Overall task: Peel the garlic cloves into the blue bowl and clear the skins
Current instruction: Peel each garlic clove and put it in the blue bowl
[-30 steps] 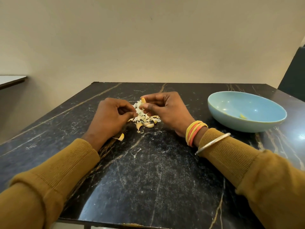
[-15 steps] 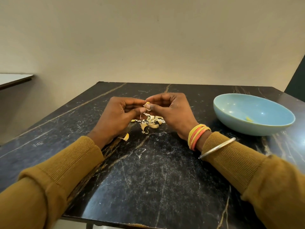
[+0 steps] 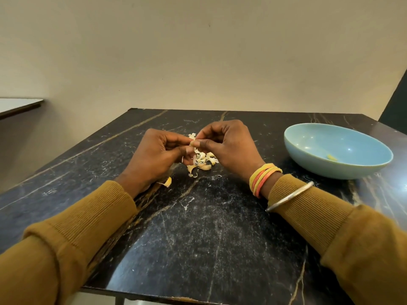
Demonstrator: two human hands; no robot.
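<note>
Blue bowl [image 3: 330,170] holds one peeled clove [image 3: 332,157] so far, and well left of it we see left hand [image 3: 154,155] and right hand [image 3: 229,146] pinching another garlic clove [image 3: 192,142] over uncleared skins [image 3: 201,161].

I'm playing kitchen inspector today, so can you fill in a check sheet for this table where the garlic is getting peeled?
Surface: dark marbled table, glossy, with light veins.
Job's things: garlic clove held above a heap of skins; blue bowl at the right holds one small yellow piece, likely a peeled clove.
Clutter: one stray yellowish piece by the left wrist.
Grippers: left hand and right hand both pinch the clove; coloured bands and a silver bangle on the right arm.
Cables: nothing seen.
Surroundings: plain beige wall; edge of a second tabletop far left; dark shape far right.
</note>
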